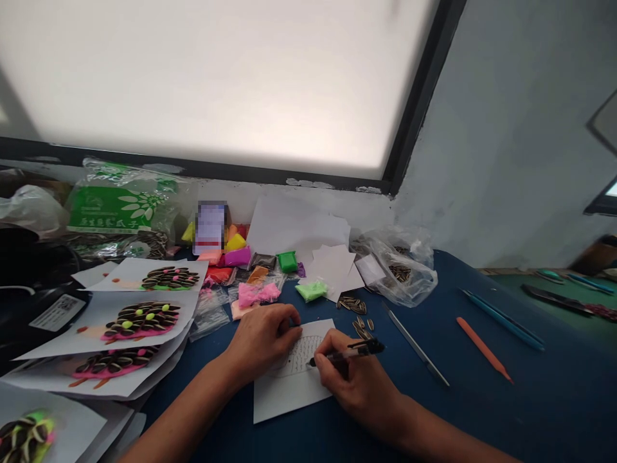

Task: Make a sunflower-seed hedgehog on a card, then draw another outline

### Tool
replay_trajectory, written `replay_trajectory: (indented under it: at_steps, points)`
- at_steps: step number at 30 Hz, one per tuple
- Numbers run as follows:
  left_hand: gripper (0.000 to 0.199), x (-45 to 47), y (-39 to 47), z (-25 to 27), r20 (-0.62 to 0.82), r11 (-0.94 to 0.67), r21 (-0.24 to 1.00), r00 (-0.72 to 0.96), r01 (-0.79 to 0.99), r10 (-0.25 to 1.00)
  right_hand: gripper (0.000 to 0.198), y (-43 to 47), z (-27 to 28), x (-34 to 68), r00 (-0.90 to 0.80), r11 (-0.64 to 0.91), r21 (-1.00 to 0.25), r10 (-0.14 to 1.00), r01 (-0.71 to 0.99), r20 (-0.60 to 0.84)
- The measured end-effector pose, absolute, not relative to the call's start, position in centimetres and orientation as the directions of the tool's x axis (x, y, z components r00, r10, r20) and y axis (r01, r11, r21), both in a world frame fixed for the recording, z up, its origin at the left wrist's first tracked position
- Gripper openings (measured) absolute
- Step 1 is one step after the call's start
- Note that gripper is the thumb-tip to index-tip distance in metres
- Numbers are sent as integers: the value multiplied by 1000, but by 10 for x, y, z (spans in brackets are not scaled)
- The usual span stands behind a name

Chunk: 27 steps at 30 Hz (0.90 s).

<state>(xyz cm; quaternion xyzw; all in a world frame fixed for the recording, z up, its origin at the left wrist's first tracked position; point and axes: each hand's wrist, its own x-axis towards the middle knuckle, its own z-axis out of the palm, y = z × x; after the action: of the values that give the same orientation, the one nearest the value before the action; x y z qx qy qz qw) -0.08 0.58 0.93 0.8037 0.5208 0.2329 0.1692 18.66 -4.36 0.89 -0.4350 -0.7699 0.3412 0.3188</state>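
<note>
A white sheet of paper (289, 399) lies on the blue tabletop in front of me, with a pen-drawn rounded outline filled with short strokes. My right hand (351, 379) is closed round a black pen (357, 350), its tip at the right side of the drawing. Across the sheet's upper left rests my left hand (265, 337), fingers bent and thumb apart from the index finger, touching the paper and holding nothing. That hand covers the drawing's left part. Loose sunflower seeds (359, 321) lie just beyond the sheet.
Finished-looking seed hedgehog cards (139, 321) are stacked at left. Colourful clay packets (258, 292), blank papers (332, 267) and a seed bag (402, 267) line the back. On the right lie a silver tool (417, 347), an orange tool (483, 347) and a blue tool (504, 318).
</note>
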Motion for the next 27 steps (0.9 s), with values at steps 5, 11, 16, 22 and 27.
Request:
replay_trajectory:
  at_steps: [5,11,16,22,27]
  points:
    - [9,-1,5,9,203,-405,523,352,750,914,14,-43,9,186,-432,394,-789,883,472,183]
    - [8,-1,6,8,211,-406,520,347,752,914,13,-44,11,186,-426,420,-765,880,488,211]
    - [9,-1,7,8,211,-410,516,352,752,912,13,-45,11,187,-431,429,-766,875,479,221]
    - [10,-1,6,9,199,-401,514,349,759,916,13,-45,13,187,-418,411,-799,880,439,224]
    - [12,-1,6,9,196,-403,511,353,760,915,16,-44,13,186,-326,376,-787,916,490,234]
